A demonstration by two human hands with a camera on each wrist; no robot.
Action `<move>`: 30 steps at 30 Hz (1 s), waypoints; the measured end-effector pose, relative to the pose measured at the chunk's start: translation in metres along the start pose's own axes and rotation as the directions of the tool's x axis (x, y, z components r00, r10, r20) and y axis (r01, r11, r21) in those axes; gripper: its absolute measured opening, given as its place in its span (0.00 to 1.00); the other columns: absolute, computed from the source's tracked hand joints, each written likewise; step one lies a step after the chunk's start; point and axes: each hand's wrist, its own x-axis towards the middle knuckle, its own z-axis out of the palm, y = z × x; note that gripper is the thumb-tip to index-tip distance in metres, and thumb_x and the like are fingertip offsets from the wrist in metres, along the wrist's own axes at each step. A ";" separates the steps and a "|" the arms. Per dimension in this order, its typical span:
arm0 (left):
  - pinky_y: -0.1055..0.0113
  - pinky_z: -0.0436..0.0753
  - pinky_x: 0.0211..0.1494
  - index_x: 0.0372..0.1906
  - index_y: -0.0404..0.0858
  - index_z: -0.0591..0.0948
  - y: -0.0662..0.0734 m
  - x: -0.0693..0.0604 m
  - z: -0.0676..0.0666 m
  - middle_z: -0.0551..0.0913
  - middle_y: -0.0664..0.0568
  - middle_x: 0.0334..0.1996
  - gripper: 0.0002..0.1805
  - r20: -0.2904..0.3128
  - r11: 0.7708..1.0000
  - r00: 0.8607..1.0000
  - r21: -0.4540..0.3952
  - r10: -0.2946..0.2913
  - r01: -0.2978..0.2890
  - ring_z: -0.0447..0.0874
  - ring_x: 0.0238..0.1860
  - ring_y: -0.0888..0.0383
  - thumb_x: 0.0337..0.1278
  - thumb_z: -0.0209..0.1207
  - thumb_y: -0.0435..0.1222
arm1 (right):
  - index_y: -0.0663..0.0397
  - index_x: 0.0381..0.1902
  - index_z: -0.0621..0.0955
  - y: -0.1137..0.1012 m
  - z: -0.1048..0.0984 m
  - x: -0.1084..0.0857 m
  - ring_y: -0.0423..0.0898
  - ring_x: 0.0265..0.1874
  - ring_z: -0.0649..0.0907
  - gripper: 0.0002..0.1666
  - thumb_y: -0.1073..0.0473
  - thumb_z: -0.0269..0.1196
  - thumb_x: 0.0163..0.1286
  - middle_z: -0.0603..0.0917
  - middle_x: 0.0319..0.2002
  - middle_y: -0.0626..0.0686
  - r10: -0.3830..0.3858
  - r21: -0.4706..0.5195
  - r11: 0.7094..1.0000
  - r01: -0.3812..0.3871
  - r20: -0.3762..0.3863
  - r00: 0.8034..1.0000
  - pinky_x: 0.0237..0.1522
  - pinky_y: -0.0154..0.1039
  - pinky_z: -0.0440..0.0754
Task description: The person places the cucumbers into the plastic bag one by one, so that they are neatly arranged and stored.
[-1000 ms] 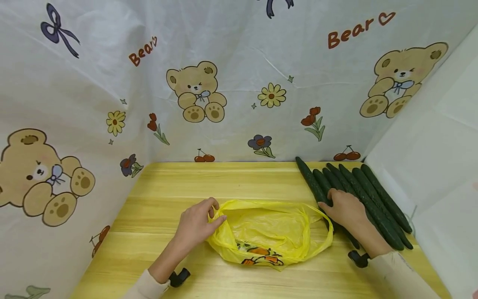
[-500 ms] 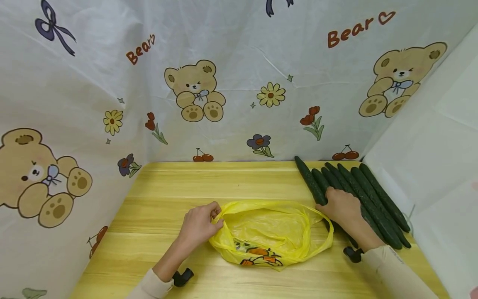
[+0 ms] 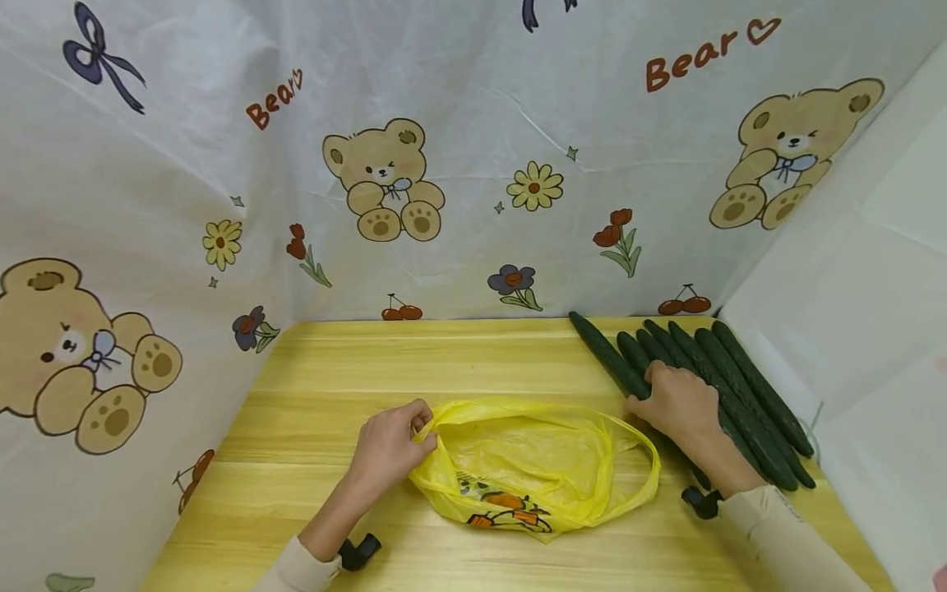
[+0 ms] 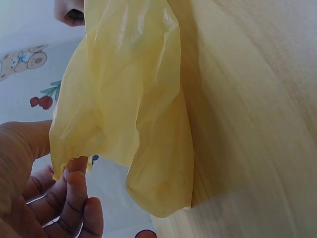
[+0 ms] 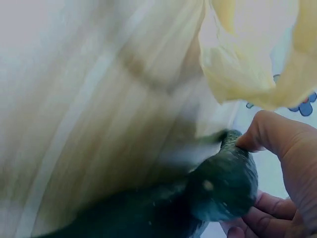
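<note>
Pinching the rim of a thin, crinkled yellow plastic bag point(image 3: 435, 481), the left hand point(image 3: 390, 444) bends its fingers against the thumb. The bag gapes open on the smooth wood-grain table point(image 3: 355, 362). Thumb and fingers of the right hand point(image 3: 682, 403) curl round the leftmost cucumber point(image 3: 601, 345), long, dark green and bumpy, slanting beside the other cucumbers point(image 3: 758, 395); whether it touches the bag is hard to tell.

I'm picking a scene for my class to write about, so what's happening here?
A person is working at a wooden table with both hands. The left hand pinches the edge of a yellow plastic bag, whose mouth gapes open. The right hand grips a dark green cucumber. More cucumbers lie side by side at the table's right; none shows inside the bag.
</note>
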 end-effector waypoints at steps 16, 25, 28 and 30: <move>0.68 0.74 0.31 0.38 0.50 0.86 -0.002 -0.001 0.000 0.84 0.64 0.28 0.08 -0.025 0.999 0.999 -0.024 -0.029 0.029 0.71 0.23 0.68 0.58 0.76 0.42 | 0.63 0.60 0.82 0.042 -0.012 -0.002 0.64 0.45 0.82 0.28 0.50 0.71 0.70 0.81 0.56 0.69 0.027 0.315 0.949 0.022 -0.149 0.989 0.43 0.65 0.79; 0.67 0.74 0.31 0.40 0.48 0.88 -0.003 0.001 0.000 0.85 0.62 0.28 0.07 -0.036 0.999 0.999 -0.031 -0.032 0.031 0.71 0.22 0.67 0.62 0.74 0.44 | 0.59 0.57 0.85 0.045 -0.009 -0.006 0.59 0.44 0.81 0.24 0.53 0.73 0.68 0.84 0.51 0.66 0.039 0.345 0.937 0.051 -0.249 0.968 0.43 0.56 0.75; 0.67 0.74 0.31 0.40 0.48 0.89 -0.005 0.002 0.000 0.85 0.62 0.27 0.06 -0.033 0.999 0.999 -0.031 -0.034 0.033 0.71 0.22 0.67 0.63 0.73 0.44 | 0.58 0.56 0.86 0.047 -0.008 -0.008 0.56 0.42 0.80 0.23 0.54 0.74 0.66 0.85 0.49 0.64 0.035 0.353 0.933 0.071 -0.286 0.958 0.41 0.50 0.73; 0.68 0.74 0.31 0.39 0.48 0.89 -0.006 0.002 0.000 0.84 0.62 0.27 0.06 -0.030 0.999 0.999 -0.030 -0.035 0.034 0.71 0.22 0.67 0.64 0.72 0.44 | 0.57 0.55 0.86 0.048 -0.008 -0.011 0.53 0.41 0.78 0.22 0.55 0.74 0.66 0.85 0.49 0.63 0.034 0.354 0.932 0.078 -0.301 0.953 0.40 0.46 0.72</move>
